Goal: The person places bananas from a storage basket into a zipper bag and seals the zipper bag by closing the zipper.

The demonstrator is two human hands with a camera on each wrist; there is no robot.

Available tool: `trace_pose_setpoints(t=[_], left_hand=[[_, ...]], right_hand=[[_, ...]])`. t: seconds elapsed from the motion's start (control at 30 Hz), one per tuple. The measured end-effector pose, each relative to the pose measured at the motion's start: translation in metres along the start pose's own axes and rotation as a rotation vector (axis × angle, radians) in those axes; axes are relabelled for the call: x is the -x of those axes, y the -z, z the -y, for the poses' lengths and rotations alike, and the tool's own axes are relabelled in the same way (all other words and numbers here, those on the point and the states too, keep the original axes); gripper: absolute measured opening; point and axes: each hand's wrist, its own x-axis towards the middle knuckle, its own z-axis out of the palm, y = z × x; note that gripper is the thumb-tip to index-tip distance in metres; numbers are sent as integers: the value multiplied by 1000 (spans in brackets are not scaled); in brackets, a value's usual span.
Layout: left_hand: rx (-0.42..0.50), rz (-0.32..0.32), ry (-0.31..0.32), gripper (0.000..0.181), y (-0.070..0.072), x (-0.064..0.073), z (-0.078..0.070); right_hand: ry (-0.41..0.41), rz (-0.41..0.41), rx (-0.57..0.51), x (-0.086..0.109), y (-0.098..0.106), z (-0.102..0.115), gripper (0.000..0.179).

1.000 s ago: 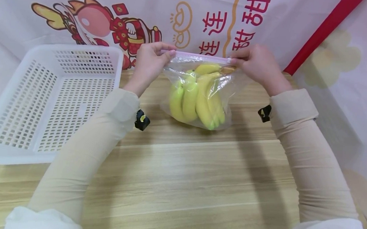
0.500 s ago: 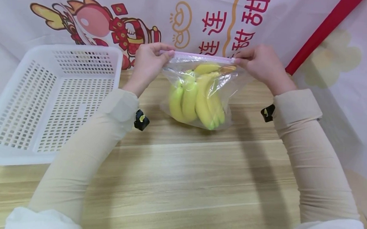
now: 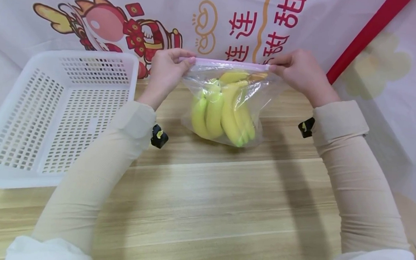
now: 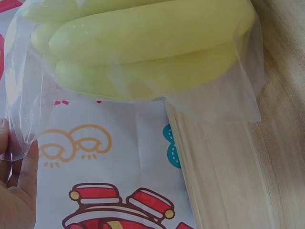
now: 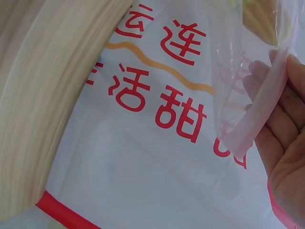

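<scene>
Yellow-green bananas (image 3: 214,110) lie inside a clear slider zip bag (image 3: 270,92) with a pink zip strip (image 3: 230,64) along its top. My left hand (image 3: 166,72) pinches the strip's left end between thumb and fingers. At the right my right hand (image 3: 300,74) pinches the strip by its small white slider (image 3: 268,67). The strip is held level and taut above the fruit. In the left wrist view the bananas (image 4: 152,38) show through the plastic, with part of my left hand (image 4: 19,191) at the edge. The right wrist view shows the pink strip's end (image 5: 255,121) beside my right fingers.
A white perforated basket (image 3: 133,76) stands left on the wooden table (image 3: 202,210), close to my left forearm. Behind the bag hangs a white printed cloth (image 3: 234,11) with red characters. A red band (image 3: 367,34) runs down at the right.
My right hand has moved to the right along the strip, and the white slider with it. My left hand has shifted very slightly left. The bananas have hardly moved.
</scene>
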Motion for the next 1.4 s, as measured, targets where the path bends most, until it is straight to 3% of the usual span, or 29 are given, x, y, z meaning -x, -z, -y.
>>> trace_pose_setpoints(t=[1.4], left_hand=[[-28, 3, 14, 28, 0, -1, 3]], right_hand=[[-60, -24, 8, 3, 8, -26, 45]])
